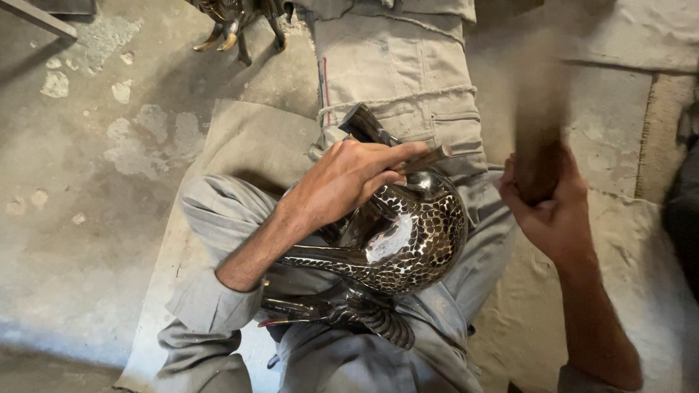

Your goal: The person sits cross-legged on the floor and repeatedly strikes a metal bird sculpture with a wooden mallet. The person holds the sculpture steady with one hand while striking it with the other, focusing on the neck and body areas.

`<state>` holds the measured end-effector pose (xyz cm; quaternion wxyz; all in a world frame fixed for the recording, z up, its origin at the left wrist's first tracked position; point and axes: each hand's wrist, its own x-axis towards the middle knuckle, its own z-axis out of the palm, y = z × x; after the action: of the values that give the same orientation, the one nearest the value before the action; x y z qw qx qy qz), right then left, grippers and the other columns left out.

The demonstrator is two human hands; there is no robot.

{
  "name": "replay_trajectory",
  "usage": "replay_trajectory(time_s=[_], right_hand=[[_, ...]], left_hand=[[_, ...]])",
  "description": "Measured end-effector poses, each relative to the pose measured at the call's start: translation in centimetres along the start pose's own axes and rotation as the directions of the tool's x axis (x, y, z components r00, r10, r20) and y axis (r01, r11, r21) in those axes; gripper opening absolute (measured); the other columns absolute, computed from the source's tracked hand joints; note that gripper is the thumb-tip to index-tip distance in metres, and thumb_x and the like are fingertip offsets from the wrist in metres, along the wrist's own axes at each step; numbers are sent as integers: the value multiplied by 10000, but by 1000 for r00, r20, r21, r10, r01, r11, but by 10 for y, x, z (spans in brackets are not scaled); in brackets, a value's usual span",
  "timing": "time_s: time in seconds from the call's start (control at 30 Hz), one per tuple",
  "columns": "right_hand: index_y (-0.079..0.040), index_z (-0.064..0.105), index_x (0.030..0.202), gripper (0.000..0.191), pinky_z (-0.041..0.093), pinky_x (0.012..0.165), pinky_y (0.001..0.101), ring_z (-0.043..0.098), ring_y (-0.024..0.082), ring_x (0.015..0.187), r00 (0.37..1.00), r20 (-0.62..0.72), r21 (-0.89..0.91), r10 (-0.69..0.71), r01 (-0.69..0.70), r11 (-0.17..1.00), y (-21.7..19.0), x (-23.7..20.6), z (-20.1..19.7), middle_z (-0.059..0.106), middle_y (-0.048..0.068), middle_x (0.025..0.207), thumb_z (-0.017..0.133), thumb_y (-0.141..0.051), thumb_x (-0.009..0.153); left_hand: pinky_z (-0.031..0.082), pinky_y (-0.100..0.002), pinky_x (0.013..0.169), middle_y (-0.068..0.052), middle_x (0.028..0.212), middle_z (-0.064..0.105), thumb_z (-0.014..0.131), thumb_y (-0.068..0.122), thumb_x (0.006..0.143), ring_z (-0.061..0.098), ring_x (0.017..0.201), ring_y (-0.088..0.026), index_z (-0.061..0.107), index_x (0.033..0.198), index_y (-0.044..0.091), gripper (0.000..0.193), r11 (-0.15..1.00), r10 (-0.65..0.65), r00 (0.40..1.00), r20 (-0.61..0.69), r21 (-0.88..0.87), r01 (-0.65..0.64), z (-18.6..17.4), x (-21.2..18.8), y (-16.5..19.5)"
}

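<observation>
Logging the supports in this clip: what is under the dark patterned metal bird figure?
The metal bird figure lies across the person's lap, on grey trousers, above a cloth mat on the floor. The left hand steadies it. What lies directly beneath its body is covered.

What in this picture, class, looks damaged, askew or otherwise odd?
Nothing stands out. The dark scale-patterned metal bird figure lies across the lap, the left hand holding a thin tool on it; the right hand grips a blurred mallet.
</observation>
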<state>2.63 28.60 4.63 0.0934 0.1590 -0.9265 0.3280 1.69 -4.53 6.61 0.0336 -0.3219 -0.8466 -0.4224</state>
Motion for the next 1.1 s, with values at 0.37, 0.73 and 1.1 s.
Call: replay_trajectory(time_s=[0.37,0.73,1.1], right_hand=[[-132,613,1393,486,625,728,402,737,239,723,978,78,-411,195,-147,900,-1,-12,3,755,136,984,765,-110,931],[24,593,1212,466,606,769,366,706,237,903,996,-72,-31,-44,42,999,16,-37,9,680,187,1079,830,-130,842],[39,601,1220,582,582,736,327,716,214,819,992,-101,-48,80,-85,995,34,-67,10,707,120,971,890,-252,807]], left_hand=[[601,-413,780,-127,1152,763,696,155,951,754,909,-285,590,1422,139,483,999,39,999,10,36,-40,-3,0,1],[667,-320,791,-124,1075,788,734,137,947,797,906,-165,570,1405,69,492,940,217,972,86,-288,-184,41,23,-5],[595,-389,717,-89,870,783,758,164,891,792,837,-218,576,1377,49,532,943,233,955,184,-283,-176,39,29,-10]])
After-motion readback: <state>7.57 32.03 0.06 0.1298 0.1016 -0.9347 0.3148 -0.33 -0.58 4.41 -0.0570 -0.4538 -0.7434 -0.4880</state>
